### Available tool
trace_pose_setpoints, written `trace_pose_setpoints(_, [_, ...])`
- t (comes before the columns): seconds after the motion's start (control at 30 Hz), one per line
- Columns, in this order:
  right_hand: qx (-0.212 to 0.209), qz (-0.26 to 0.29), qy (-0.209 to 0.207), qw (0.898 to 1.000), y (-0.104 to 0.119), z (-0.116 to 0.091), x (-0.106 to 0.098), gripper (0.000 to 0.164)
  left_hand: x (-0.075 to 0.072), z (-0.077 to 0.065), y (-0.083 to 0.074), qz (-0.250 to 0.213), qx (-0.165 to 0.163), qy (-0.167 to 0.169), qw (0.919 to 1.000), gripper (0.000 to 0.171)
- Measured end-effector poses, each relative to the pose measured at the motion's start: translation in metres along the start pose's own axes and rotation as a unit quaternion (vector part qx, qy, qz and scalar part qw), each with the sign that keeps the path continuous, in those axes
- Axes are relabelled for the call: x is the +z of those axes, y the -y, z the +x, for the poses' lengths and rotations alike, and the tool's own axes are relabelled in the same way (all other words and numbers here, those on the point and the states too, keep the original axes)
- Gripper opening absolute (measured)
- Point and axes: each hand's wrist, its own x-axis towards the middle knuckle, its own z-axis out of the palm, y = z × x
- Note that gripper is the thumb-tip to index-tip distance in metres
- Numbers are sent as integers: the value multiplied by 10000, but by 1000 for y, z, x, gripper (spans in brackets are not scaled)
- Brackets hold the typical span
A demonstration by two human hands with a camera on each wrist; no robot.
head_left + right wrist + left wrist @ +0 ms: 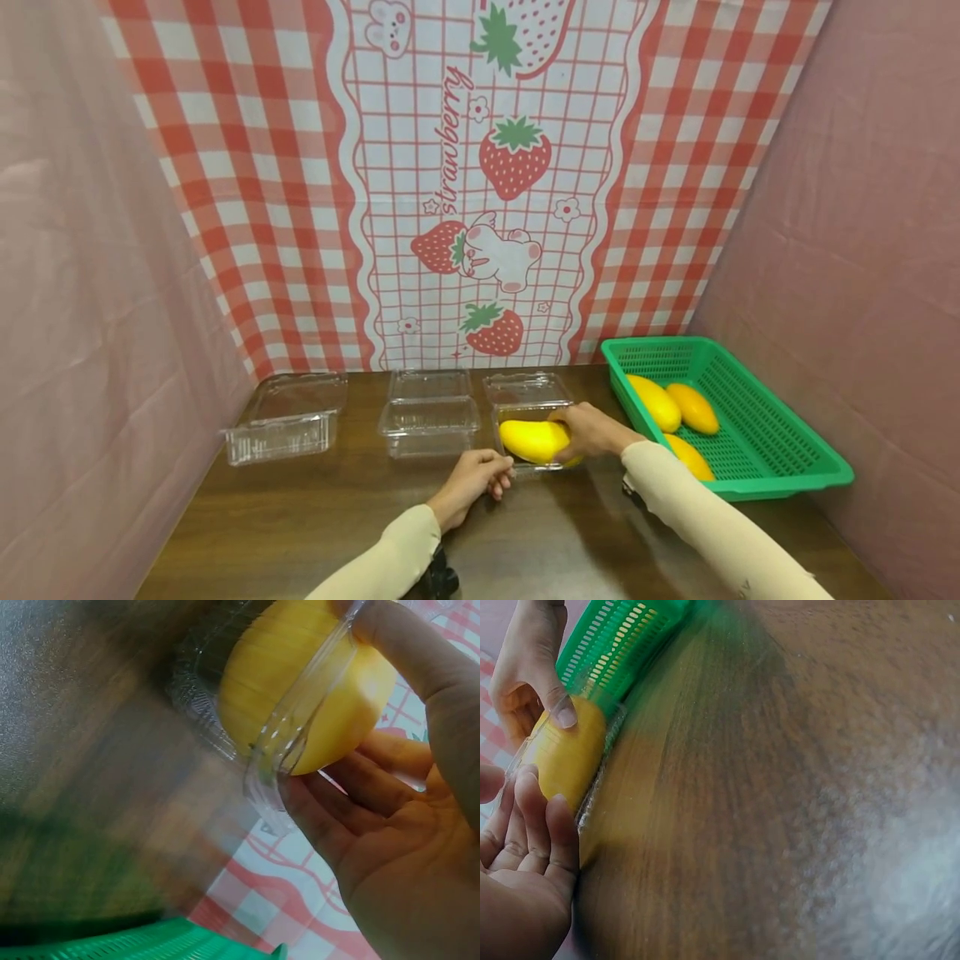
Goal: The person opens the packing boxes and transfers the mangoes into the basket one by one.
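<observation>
A yellow mango (532, 440) lies tilted in the rightmost clear plastic clamshell box (536, 469), whose lid (527, 389) is folded back. My right hand (598, 430) grips the mango's right end, thumb on the near side and fingers beyond. In the right wrist view, the mango (300, 682) shows partly through the box's clear wall (315, 682), and the fingers reach under its end. My left hand (474, 483) is at the box's near left corner, pinching its rim between thumb and fingers; the left wrist view shows those fingers (532, 817) bent.
Two more clear boxes with raised lids, a middle one (429, 425) and a left one (281, 437), stand in a row on the brown table (300, 533). At right a green basket (787, 442) holds three mangoes (692, 408). A checkered cloth (285, 208) hangs behind.
</observation>
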Motion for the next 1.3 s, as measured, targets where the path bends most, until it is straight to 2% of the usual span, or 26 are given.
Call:
trace_pose_setpoints(0.13, [-85,-12,-112,9999,-4,-2,-1,64,3,0,1,-27,31,-70,10000,28])
trace_pose_setpoints(0.37, [-317,-337,-546,9974,-3,-7,-4,69,4,0,2,-31,111,-113,9999,27])
trace_pose_setpoints(0.67, [-22,-343,-653,9973,-4,-12,-10,76,5,0,-1,-81,97,-107,9999,27])
trace_pose_setpoints(0.9, [-27,-349,-850,9958,-3,-16,-13,75,4,-2,1,-39,190,-157,9997,27])
trace_pose_setpoints(1.3, [76,-393,-1061,9936,1,-19,-22,70,3,-1,1,-53,129,-176,9997,30])
